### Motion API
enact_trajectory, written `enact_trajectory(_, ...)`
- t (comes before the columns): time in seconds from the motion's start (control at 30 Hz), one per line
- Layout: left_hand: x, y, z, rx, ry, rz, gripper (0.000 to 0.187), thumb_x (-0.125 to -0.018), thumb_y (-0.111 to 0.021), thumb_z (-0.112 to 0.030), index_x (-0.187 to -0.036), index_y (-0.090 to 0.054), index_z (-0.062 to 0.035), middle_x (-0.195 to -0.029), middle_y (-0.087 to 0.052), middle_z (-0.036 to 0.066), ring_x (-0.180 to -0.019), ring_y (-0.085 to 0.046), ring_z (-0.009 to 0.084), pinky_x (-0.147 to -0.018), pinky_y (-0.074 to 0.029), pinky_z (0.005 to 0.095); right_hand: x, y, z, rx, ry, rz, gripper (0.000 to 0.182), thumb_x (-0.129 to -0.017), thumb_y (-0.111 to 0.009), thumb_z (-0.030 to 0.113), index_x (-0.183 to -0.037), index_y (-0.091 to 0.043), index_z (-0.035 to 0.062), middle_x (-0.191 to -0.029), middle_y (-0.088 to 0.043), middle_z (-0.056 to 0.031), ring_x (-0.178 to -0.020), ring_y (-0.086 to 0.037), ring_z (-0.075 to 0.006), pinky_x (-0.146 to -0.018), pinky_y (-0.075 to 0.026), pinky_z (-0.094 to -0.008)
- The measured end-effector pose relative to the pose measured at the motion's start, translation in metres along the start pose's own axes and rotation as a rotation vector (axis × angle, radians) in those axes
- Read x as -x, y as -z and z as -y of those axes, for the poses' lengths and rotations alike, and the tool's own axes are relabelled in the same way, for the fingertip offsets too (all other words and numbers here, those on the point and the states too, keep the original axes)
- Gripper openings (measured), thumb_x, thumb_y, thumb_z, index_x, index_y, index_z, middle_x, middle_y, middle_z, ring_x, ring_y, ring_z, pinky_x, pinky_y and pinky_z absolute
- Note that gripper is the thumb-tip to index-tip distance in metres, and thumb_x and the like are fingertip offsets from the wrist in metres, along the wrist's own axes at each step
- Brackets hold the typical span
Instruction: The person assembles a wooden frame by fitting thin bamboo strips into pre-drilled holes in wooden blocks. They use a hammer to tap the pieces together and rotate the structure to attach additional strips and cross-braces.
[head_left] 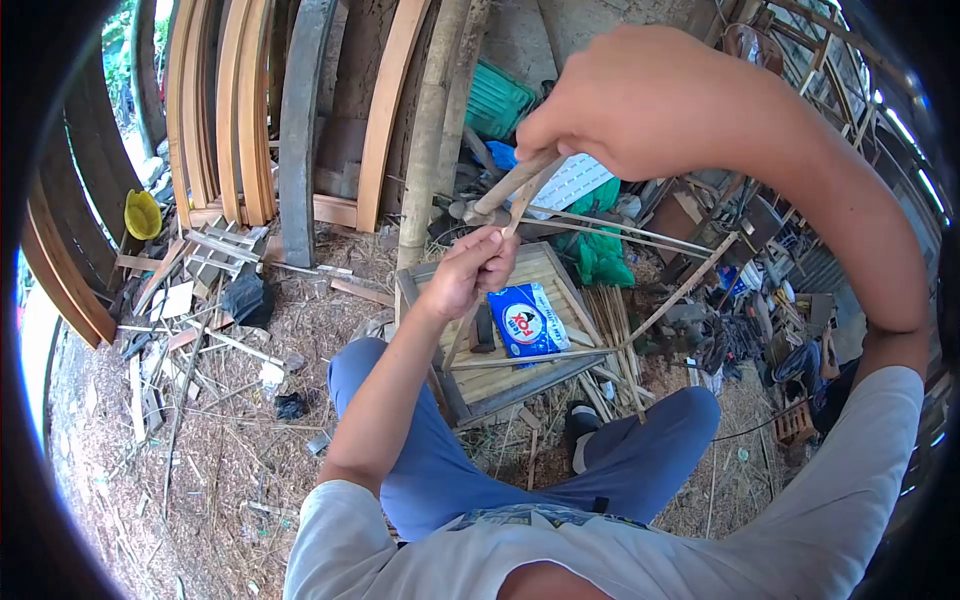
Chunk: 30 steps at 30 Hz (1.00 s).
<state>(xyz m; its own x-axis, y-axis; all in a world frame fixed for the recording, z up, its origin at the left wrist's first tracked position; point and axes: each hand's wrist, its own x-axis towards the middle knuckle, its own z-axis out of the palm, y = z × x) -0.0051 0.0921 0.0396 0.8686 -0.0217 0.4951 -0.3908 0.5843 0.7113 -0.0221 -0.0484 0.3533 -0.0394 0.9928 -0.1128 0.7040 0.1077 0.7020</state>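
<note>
My right hand (600,105), raised at the upper middle, is closed around the wooden handle of a hammer (508,190). The hammer's dull head points down and left, just above my left hand. My left hand (472,272) is closed on a thin wooden strip (521,204), which slants from near the hammer handle down past my fingers. Below both hands lies a slatted wooden panel (548,262) with a dark frame. On it rest a blue FOX packet (528,320) and a small dark block (483,328).
Curved wooden planks (390,110) lean on the back wall beside a bamboo post (428,150). Long thin strips (690,278) cross over the panel. A green bag (605,255) and piled clutter (745,325) stand right. Wood scraps (215,255) and shavings cover the floor at left.
</note>
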Motion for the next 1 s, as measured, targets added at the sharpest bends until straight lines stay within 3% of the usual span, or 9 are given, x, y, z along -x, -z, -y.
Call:
enact_trajectory(0.03, 0.000, -0.002, -0.001, 0.001, 0.006, 0.002, 0.026, -0.105, -0.048, -0.034, -0.097, -0.050, -0.0093, -0.070, -0.033, -0.007, -0.057, -0.028, 0.0054, -0.050, -0.021, 0.0227, -0.001, 0.001, 0.000, 0.063, 0.015, 0.020, 0.025, -0.089, -0.062, 0.015, -0.110, -0.074, 0.0235, -0.078, -0.072, -0.0056, -0.073, -0.070, -0.0291, -0.062, -0.051, -0.0435)
enact_trajectory(0.13, 0.000, 0.000, -0.002, 0.034, 0.018, 0.014, 0.025, -0.105, -0.049, -0.034, -0.098, -0.050, -0.0092, -0.070, -0.034, -0.007, -0.057, -0.028, 0.0052, -0.050, -0.021, 0.0226, -0.002, -0.011, 0.000, -0.132, -0.011, -0.190, 0.026, -0.088, -0.062, 0.015, -0.110, -0.073, 0.0238, -0.078, -0.072, -0.0056, -0.072, -0.070, -0.0289, -0.061, -0.052, -0.0435)
enact_trajectory(0.23, -0.001, 0.005, 0.001, 0.008, 0.024, 0.011, 0.024, -0.104, -0.049, -0.033, -0.098, -0.050, -0.0096, -0.070, -0.033, -0.007, -0.057, -0.028, 0.0051, -0.050, -0.021, 0.0225, 0.002, -0.004, 0.000, -0.009, 0.036, 0.014, 0.028, -0.088, -0.062, 0.014, -0.112, -0.073, 0.0242, -0.078, -0.072, -0.0054, -0.071, -0.070, -0.0287, -0.060, -0.052, -0.0436)
enact_trajectory(0.3, 0.001, 0.002, 0.002, 0.000, 0.017, -0.021, 0.024, -0.104, -0.050, -0.033, -0.098, -0.049, -0.0097, -0.071, -0.033, -0.008, -0.057, -0.027, 0.0049, -0.050, -0.021, 0.0226, -0.008, 0.041, 0.005, -0.104, -0.016, 0.372, 0.041, -0.087, -0.059, 0.007, -0.126, -0.067, 0.0161, -0.098, -0.072, -0.0142, -0.083, -0.071, -0.0298, -0.070, -0.055, -0.0447)
enact_trajectory(0.43, -0.001, -0.001, 0.003, 0.011, -0.003, -0.006, 0.025, -0.105, -0.047, -0.033, -0.097, -0.050, -0.0086, -0.070, -0.032, -0.007, -0.057, -0.027, 0.0047, -0.050, -0.021, 0.0231, 0.012, 0.039, -0.002, -0.308, -0.030, 0.280, 0.041, -0.082, -0.059, 0.002, -0.121, -0.068, 0.0089, -0.097, -0.073, -0.0146, -0.085, -0.070, -0.0325, -0.068, -0.054, -0.0455)
enact_trajectory(0.63, -0.001, -0.006, 0.001, 0.005, -0.022, 0.017, 0.026, -0.106, -0.046, -0.032, -0.095, -0.048, -0.0088, -0.069, -0.032, -0.007, -0.057, -0.026, 0.0053, -0.051, -0.021, 0.0239, 0.030, 0.011, -0.017, -0.275, 0.076, 0.078, 0.032, -0.081, -0.062, 0.006, -0.112, -0.070, 0.0109, -0.088, -0.072, -0.0128, -0.081, -0.068, -0.0339, -0.067, -0.052, -0.0486)
enact_trajectory(0.87, -0.001, -0.006, -0.001, -0.005, -0.011, 0.011, 0.026, -0.106, -0.044, -0.032, -0.094, -0.048, -0.0091, -0.070, -0.031, -0.007, -0.056, -0.027, 0.0061, -0.052, -0.023, 0.0245, 0.018, 0.017, -0.015, -0.263, -0.042, 0.291, 0.031, -0.083, -0.066, 0.011, -0.114, -0.069, 0.0138, -0.086, -0.071, -0.0127, -0.078, -0.069, -0.0338, -0.064, -0.050, -0.0500)
enact_trajectory(0.93, -0.001, -0.006, -0.002, 0.001, -0.013, 0.016, 0.026, -0.106, -0.044, -0.032, -0.094, -0.048, -0.0091, -0.070, -0.031, -0.007, -0.056, -0.027, 0.0063, -0.051, -0.023, 0.0247, 0.019, 0.006, -0.014, -0.222, -0.046, 0.168, 0.027, -0.085, -0.064, 0.012, -0.111, -0.070, 0.0168, -0.085, -0.072, -0.0105, -0.078, -0.069, -0.0322, -0.064, -0.051, -0.0479)
enact_trajectory(1.0, -0.001, -0.006, -0.001, 0.002, -0.014, 0.014, 0.026, -0.106, -0.044, -0.032, -0.094, -0.048, -0.0092, -0.070, -0.031, -0.007, -0.056, -0.027, 0.0063, -0.051, -0.023, 0.0248, 0.022, -0.030, -0.009, -0.115, -0.049, -0.138, 0.022, -0.087, -0.061, 0.014, -0.103, -0.073, 0.0214, -0.083, -0.072, -0.0056, -0.079, -0.070, -0.0294, -0.067, -0.054, -0.0436)
